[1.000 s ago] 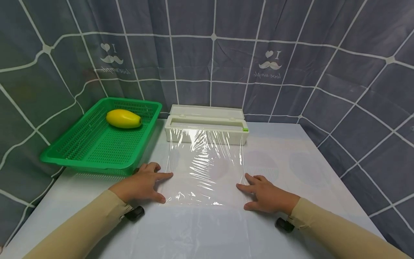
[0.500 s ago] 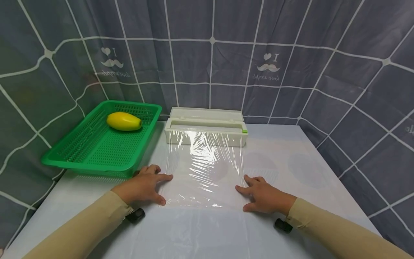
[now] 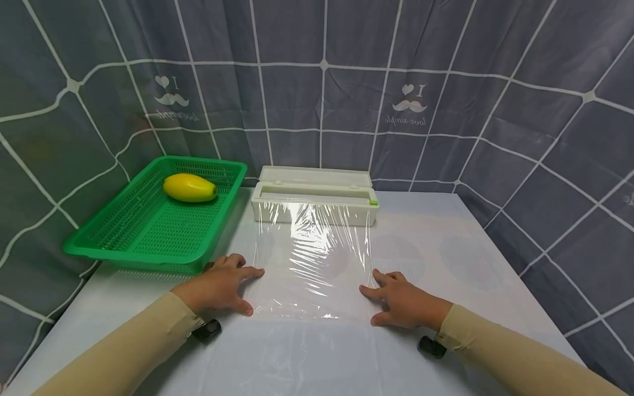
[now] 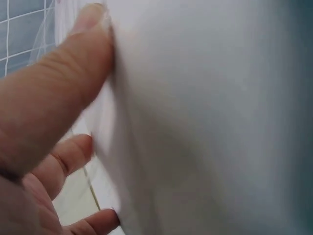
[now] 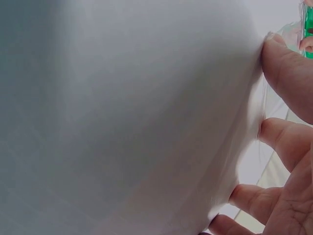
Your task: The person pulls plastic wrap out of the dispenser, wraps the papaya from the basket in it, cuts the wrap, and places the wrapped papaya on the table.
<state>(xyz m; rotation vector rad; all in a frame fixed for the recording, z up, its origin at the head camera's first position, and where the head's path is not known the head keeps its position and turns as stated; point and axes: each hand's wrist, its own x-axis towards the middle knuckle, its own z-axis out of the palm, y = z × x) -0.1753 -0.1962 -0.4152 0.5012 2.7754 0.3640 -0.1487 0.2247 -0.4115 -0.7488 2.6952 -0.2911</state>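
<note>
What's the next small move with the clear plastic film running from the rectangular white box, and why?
Perhaps lift the left hand and reach for the oblong yellow fruit in the perforated green plastic basket, leaving the right hand at the edge of the film. The film lies spread from the box over the white table, and the fruit, on the left hand's side, isn't on it.

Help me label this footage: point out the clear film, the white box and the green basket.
Clear film (image 3: 313, 262), head view: middle of the sheet.
White box (image 3: 317, 190), head view: rear rim of its body.
Green basket (image 3: 160, 231), head view: bare floor.
</note>
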